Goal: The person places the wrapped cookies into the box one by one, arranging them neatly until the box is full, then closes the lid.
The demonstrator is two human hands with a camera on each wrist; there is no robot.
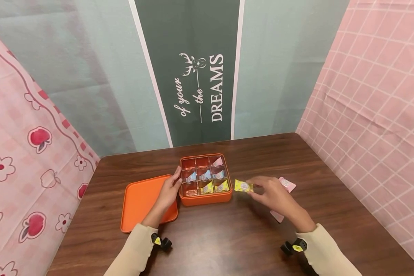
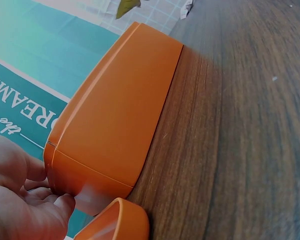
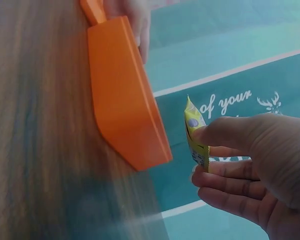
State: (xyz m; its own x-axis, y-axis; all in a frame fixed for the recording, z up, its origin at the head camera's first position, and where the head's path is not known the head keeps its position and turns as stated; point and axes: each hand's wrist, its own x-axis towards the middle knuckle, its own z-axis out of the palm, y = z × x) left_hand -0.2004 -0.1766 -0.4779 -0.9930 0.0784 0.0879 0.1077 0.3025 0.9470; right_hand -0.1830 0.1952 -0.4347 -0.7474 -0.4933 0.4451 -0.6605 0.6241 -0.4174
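Note:
An orange square box (image 1: 207,199) with a grid of compartments stands on the table. In its front row lie two yellow-wrapped candies (image 1: 206,188). Blue-wrapped candies (image 1: 205,175) fill the middle row, and a pink-wrapped candy (image 1: 217,162) is in the back right compartment. My left hand (image 1: 169,190) rests against the box's left side, fingers and thumb touching the wall. Just right of the box, my right hand (image 1: 271,193) pinches another yellow-wrapped candy (image 1: 243,186) between thumb and fingers, above the table. In the right wrist view this candy (image 3: 196,135) is seen edge-on.
The orange lid (image 1: 139,203) lies left of the box, partly under my left forearm. A pink-wrapped candy (image 1: 287,184) lies on the table beyond my right hand. Another pale pink piece (image 1: 277,216) shows partly below that hand. Patterned cloths hang around the brown table (image 1: 207,237).

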